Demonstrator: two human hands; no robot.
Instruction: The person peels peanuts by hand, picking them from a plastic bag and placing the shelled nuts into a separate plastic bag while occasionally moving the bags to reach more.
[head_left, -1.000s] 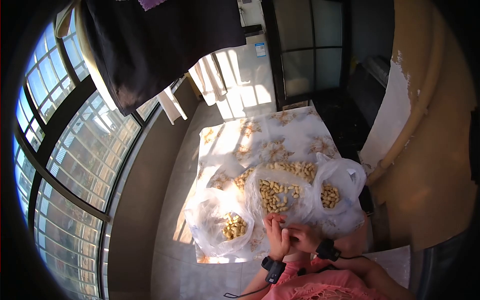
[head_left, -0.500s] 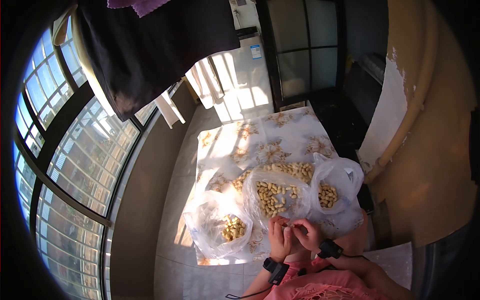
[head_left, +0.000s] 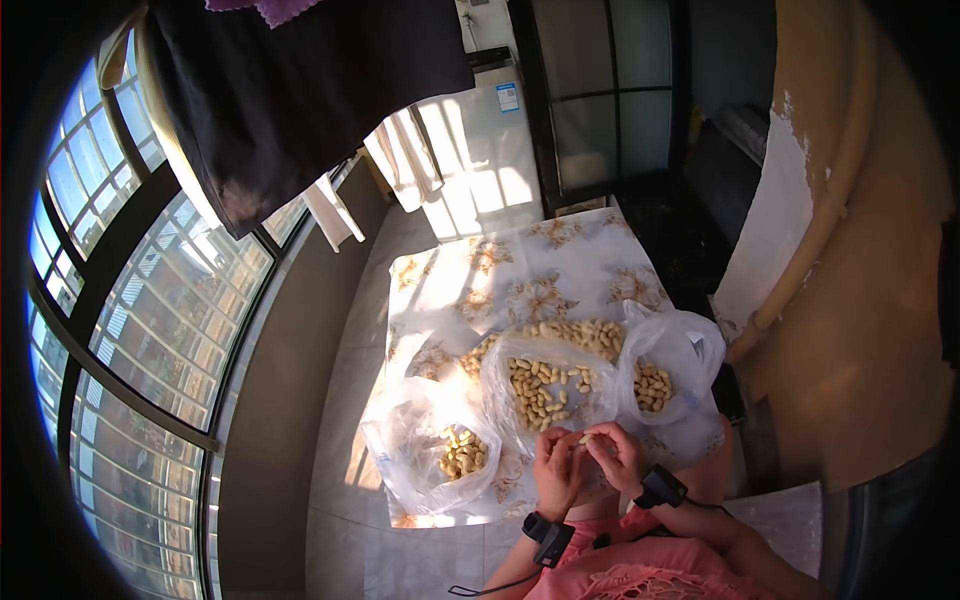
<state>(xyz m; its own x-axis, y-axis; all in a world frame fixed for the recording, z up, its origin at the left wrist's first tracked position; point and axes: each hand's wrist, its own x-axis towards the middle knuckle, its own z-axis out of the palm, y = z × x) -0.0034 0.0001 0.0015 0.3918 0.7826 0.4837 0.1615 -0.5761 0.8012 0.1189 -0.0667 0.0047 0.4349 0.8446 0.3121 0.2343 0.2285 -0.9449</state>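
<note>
My left hand (head_left: 557,470) and my right hand (head_left: 618,460) meet at the table's near edge, fingertips pinched together. Between them is a pale unshelled peanut (head_left: 586,438), partly covered by the fingers. Just beyond, a clear plastic bag (head_left: 600,402) lies wide open with many peanuts (head_left: 538,392) inside. To the left, a second plastic bag (head_left: 400,455) holds a smaller heap of peanuts (head_left: 462,454). A third bag (head_left: 705,345) on the right also has peanuts (head_left: 652,387) in it.
Loose peanuts (head_left: 590,338) spread behind the middle bag on the flowered tablecloth (head_left: 450,275). Dark clothing (head_left: 300,100) hangs overhead at the left, near the barred window (head_left: 180,310). A white appliance (head_left: 490,150) stands beyond the table, and a wall with a pipe (head_left: 800,290) is at right.
My right hand's fingers have lifted and straightened a little, and the peanut between my fingertips now shows more clearly. The whole view has shifted slightly; the bags have stayed in place.
</note>
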